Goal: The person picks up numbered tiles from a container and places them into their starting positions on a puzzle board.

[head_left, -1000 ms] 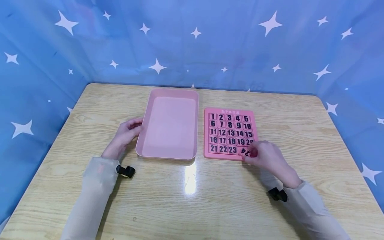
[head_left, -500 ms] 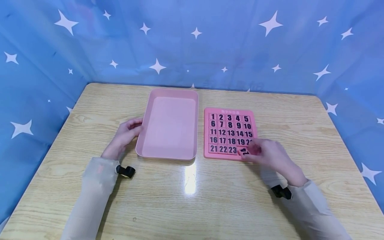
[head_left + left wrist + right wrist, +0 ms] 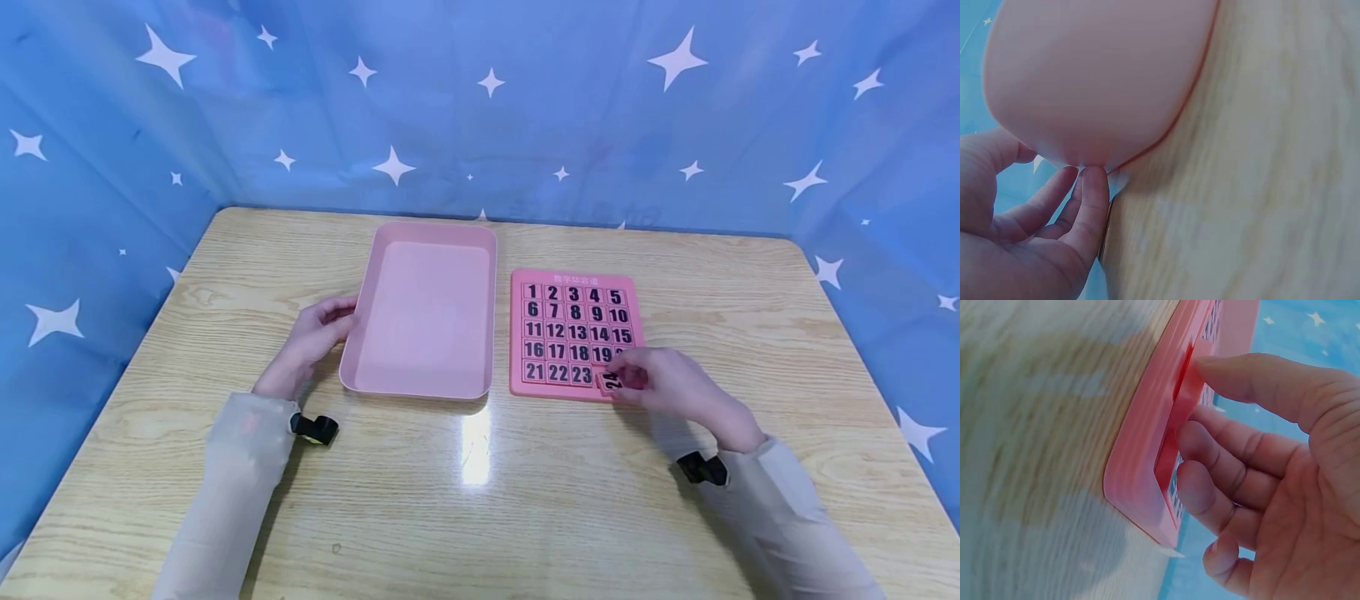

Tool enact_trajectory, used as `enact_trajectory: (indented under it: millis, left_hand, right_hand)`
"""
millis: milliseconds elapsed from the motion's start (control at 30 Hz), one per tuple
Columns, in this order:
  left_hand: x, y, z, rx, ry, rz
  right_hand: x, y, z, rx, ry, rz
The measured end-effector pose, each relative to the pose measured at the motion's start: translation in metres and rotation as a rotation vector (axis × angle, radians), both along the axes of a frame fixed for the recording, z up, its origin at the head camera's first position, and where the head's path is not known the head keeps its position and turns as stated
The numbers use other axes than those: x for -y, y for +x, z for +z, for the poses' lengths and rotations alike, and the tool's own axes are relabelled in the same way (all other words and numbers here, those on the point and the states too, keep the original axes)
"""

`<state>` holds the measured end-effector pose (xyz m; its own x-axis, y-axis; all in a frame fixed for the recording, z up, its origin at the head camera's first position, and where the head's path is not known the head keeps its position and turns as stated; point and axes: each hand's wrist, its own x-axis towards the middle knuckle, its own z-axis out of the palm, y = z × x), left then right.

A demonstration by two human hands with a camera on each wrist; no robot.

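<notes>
A pink number board (image 3: 573, 329) with black numbered tiles lies right of centre on the wooden table (image 3: 525, 500). My right hand (image 3: 624, 380) is at its near right corner and pinches the tile 24 (image 3: 611, 382) between thumb and fingers. In the right wrist view the tile (image 3: 1182, 419) stands slightly raised from the board's frame (image 3: 1138, 469), with the thumb on top. My left hand (image 3: 330, 321) rests beside the empty pink tray (image 3: 423, 250), and its fingertips (image 3: 1094, 181) touch the tray's outer wall (image 3: 1097, 75).
Blue cloth with white stars (image 3: 480, 108) walls the table on the back, left and right. A bright glare spot (image 3: 476, 446) lies on the near tabletop. Each wrist carries a small black camera mount (image 3: 315, 428).
The right hand has turned the tile 24 from a tilted pose to nearly square over the board's near right corner. The left hand and tray have not moved.
</notes>
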<state>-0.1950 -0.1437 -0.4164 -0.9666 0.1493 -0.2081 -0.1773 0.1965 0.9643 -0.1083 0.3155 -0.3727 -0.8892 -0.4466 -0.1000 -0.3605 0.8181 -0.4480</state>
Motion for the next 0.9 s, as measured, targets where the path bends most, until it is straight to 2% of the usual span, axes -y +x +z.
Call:
enact_trajectory:
  millis: [433, 667, 900]
  left_hand:
    - [0.0, 0.001, 0.003, 0.019, -0.019, -0.003]
    - [-0.001, 0.0, 0.002, 0.012, -0.007, 0.005]
    - [-0.001, -0.001, 0.0, 0.006, 0.003, 0.012]
  right_hand:
    - [0.0, 0.0, -0.001, 0.021, 0.09, -0.118]
    - [0.004, 0.004, -0.005, -0.014, 0.149, -0.2]
    - [0.011, 0.006, -0.01, -0.081, 0.167, -0.206]
